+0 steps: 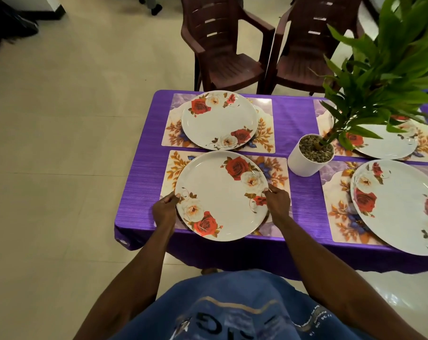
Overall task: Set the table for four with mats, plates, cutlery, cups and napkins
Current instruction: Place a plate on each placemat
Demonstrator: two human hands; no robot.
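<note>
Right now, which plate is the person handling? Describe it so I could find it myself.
On the purple-clothed table, look to the near left corner, left of the white plant pot. The rose-patterned plate there lies over a floral mat. Unlike the other three plates, it has the left hand and right hand gripping its edges.

head view, looking steeply down, table point(299, 133) close

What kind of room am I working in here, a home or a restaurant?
Probably a home dining area. A small table under a purple cloth, two maroon plastic chairs pushed up to it, a potted plant as centrepiece, on a tiled floor.
</note>
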